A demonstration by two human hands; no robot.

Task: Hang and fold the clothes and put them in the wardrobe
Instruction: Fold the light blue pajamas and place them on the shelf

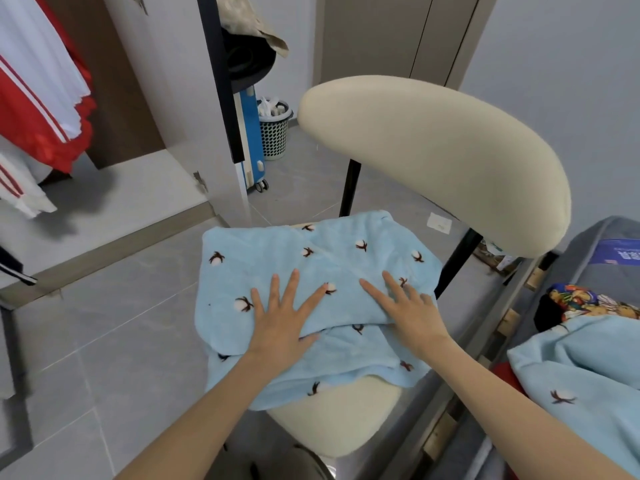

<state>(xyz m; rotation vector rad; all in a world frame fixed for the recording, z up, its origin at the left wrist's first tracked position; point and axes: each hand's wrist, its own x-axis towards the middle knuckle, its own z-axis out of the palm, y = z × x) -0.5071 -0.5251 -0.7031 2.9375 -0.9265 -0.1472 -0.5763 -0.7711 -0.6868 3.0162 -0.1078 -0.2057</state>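
A light blue fleece garment [311, 258] with small dark-and-white flower prints lies folded on the cream seat [332, 410] of a chair. My left hand [284, 317] lies flat on its left part with the fingers spread. My right hand [405, 306] presses flat on its right part, fingers straight. A second light blue piece of the same print [581, 368] lies at the right on the bed. The open wardrobe [114, 188] is at the left, with red and white clothes [41, 98] hanging inside.
The chair's cream backrest [443, 161] curves across the middle right. A wardrobe door edge [221, 81] stands upright in front. Behind it are a blue wheeled unit [254, 147] and a grey mesh bin [275, 131]. A colourful printed garment [588, 303] lies on the bed. Grey tiled floor surrounds the chair.
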